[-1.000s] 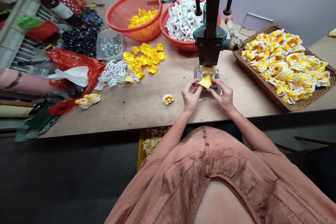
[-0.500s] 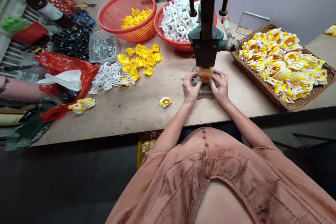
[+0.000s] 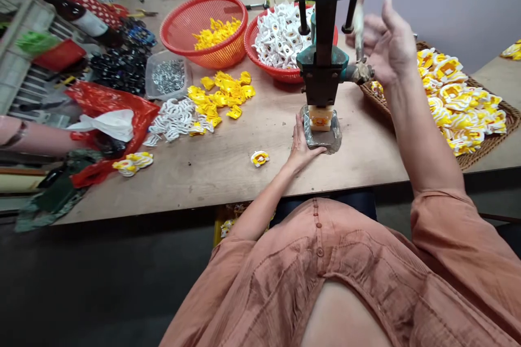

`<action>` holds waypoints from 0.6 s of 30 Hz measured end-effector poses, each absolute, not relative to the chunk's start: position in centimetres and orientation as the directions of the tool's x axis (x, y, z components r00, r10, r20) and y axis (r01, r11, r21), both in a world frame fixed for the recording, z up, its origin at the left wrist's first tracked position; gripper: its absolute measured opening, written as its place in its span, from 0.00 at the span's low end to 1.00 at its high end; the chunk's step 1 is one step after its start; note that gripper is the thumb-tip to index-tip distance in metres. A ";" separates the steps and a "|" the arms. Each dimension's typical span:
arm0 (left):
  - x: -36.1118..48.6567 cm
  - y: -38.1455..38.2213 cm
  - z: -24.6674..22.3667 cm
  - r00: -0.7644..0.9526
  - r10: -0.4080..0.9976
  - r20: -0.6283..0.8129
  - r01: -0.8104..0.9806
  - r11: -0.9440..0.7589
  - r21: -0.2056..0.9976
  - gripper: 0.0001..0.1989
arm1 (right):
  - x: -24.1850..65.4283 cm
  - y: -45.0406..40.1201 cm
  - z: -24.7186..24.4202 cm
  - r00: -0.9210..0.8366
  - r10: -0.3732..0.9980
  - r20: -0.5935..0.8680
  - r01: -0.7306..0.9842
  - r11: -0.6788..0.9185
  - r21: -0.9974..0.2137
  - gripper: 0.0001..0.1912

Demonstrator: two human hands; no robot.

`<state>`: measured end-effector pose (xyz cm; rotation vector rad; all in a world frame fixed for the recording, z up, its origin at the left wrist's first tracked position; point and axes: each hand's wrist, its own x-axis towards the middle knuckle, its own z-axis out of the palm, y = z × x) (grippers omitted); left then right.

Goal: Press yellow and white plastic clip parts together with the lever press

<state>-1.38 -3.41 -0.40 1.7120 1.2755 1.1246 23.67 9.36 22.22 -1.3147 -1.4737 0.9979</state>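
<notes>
A green hand press (image 3: 323, 59) stands in front of me. Under its ram, a small yellow and white plastic piece (image 3: 321, 121) sits in a pale block on the press's tape-wrapped base (image 3: 334, 141). My left hand (image 3: 302, 147) rests against the left and front of that base, thumb and fingers stretched apart, holding nothing. Raised at the right of the press, my right hand (image 3: 393, 46) is open, slightly blurred, beside the wrapped lever (image 3: 359, 30). On the table left of my left hand lies one finished-looking yellow and white piece (image 3: 259, 158).
Red baskets hold yellow parts (image 3: 217, 33) and white parts (image 3: 280, 38). A wicker tray (image 3: 468, 165) heaped with yellow-white pieces is at right. Loose yellow parts (image 3: 223, 92), white wavy parts (image 3: 171, 122) and a tub of metal screws or pins (image 3: 167, 77) lie left.
My right hand has left the block under the ram and risen to the lever's side. My left hand has let go of the piece and moved down to the base's edge.
</notes>
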 end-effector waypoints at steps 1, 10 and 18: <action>-1.2 -3.4 -0.5 0.119 0.967 0.224 0.340 -0.251 0.906 0.78 | 23.5 8.6 24.0 -0.033 0.988 0.148 0.213 0.151 -0.965 0.48; -0.7 -3.6 -0.4 0.078 0.967 0.243 0.324 -0.255 0.911 0.74 | 22.3 -7.0 14.3 -0.261 0.809 0.526 0.539 0.574 -0.616 0.24; -0.5 -3.9 -0.5 0.083 0.968 0.235 0.345 -0.250 0.905 0.69 | 23.5 -6.6 13.0 -0.273 0.892 0.361 0.617 0.450 -0.646 0.22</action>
